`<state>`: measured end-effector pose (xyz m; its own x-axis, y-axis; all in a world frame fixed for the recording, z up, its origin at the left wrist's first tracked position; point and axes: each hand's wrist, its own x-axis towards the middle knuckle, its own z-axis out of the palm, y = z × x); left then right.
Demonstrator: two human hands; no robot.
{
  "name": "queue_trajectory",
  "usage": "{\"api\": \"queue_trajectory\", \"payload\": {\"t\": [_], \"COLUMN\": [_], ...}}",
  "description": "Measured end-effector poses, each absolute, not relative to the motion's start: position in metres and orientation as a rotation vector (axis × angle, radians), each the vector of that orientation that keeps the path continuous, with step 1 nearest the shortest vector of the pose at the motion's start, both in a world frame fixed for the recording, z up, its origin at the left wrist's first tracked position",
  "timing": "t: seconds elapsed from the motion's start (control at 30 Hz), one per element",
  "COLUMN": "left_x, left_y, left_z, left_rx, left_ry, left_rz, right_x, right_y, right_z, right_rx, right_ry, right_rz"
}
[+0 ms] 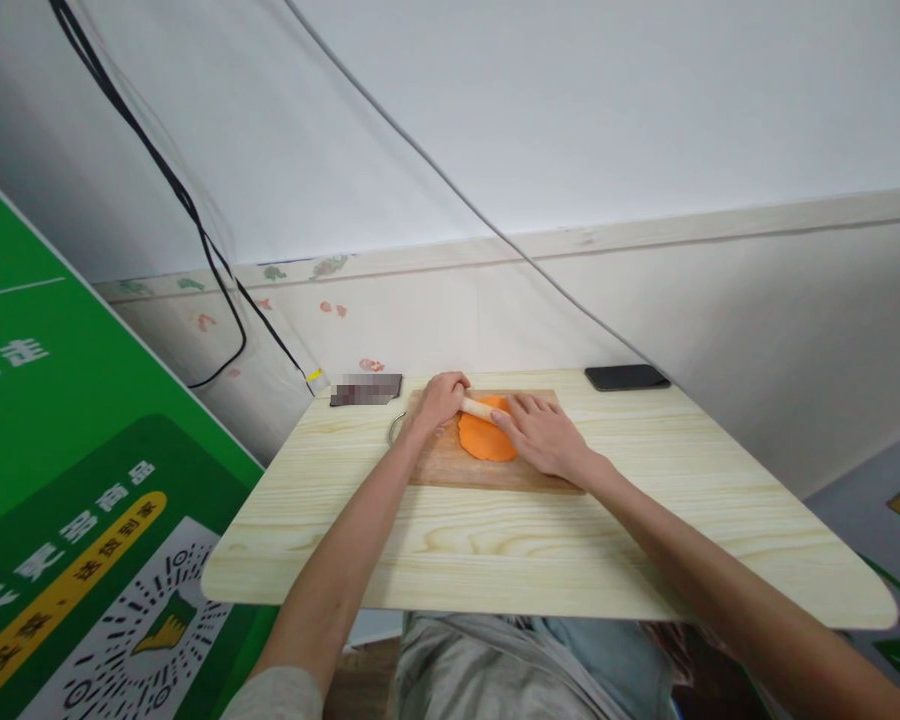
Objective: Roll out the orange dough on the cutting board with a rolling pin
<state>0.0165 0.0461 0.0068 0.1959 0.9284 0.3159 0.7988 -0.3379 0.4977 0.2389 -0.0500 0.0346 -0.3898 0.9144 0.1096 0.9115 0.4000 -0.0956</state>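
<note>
A flat orange sheet of dough or clay (486, 440) lies on a wooden cutting board (457, 474). Across its far part runs a pale wooden rolling pin (478, 408), slightly slanted. My left hand (441, 400) is closed round the pin's left end, near the board's far left part. Over the pin's right end lies my right hand (546, 432), its thumb along the pin and its fingers reaching over it; that end is hidden beneath the hand. A metal ring handle (394, 428) shows at the board's left edge.
The board lies on a light wood-grain table (450, 560) against a wall. A black phone (627, 378) rests at the far right edge, and a dark, blurred-out flat object (366, 389) at the far left. Cables (195, 215) hang along the wall. A green printed panel (82, 420) stands left.
</note>
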Motion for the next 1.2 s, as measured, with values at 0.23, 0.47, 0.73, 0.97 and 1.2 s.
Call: {"api": "queue_trajectory", "payload": {"t": [0.23, 0.47, 0.73, 0.97, 1.2], "left_x": [0.016, 0.017, 0.016, 0.022, 0.032], "left_y": [0.044, 0.048, 0.041, 0.033, 0.027], "left_z": [0.007, -0.006, -0.004, -0.004, 0.003], "left_rx": [2.207, 2.113, 2.168, 2.215, 2.289], "left_ry": [1.708, 1.767, 1.769, 1.824, 1.863], "left_rz": [0.897, 0.928, 0.824, 0.871, 0.919], "right_x": [0.265, 0.266, 0.271, 0.268, 0.266], "right_y": [-0.036, -0.033, -0.021, -0.026, -0.031], "right_z": [0.032, 0.028, 0.018, 0.018, 0.021], "right_rx": [-1.393, -1.566, -1.573, -1.452, -1.56], "right_ry": [-2.455, -2.067, -2.04, -1.999, -1.992], "right_rz": [0.155, 0.197, 0.215, 0.275, 0.243]}}
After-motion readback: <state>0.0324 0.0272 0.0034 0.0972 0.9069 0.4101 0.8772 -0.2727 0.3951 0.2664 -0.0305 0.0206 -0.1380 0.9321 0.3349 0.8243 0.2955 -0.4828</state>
